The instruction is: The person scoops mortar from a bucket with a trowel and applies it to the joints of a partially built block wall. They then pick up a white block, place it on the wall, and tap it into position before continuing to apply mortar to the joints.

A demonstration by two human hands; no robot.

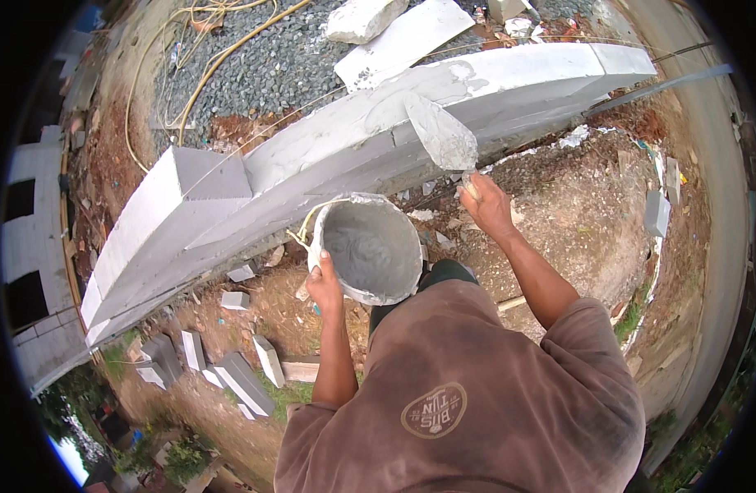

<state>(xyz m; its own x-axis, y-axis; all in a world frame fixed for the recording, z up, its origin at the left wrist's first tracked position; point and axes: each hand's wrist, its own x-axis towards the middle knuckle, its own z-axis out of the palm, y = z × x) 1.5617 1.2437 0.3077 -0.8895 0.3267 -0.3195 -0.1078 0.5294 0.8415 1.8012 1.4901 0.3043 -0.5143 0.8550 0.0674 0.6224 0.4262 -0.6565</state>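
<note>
My left hand (324, 283) grips the near-left rim of a round bucket (411, 256), thumb over the edge. Grey wet mortar (366, 246) lies inside it, and a pale cord handle (312, 215) hangs at its left side. In my right hand (486, 204) is the handle of a trowel (444, 138), its mortar-smeared blade pointing away from me. The blade's tip overlaps the top edge of a low wall of light grey blocks (312, 197); whether it touches cannot be told. Wet mortar (427, 90) is spread along the wall top. One block (201, 177) stands higher at the left.
Beyond the wall lies a gravel heap (255, 74) with a yellow hose (222, 62) and a white slab (403, 41). A thin string runs along the wall. Several loose blocks (245, 382) rest on the ground at lower left; another block (656, 214) lies far right.
</note>
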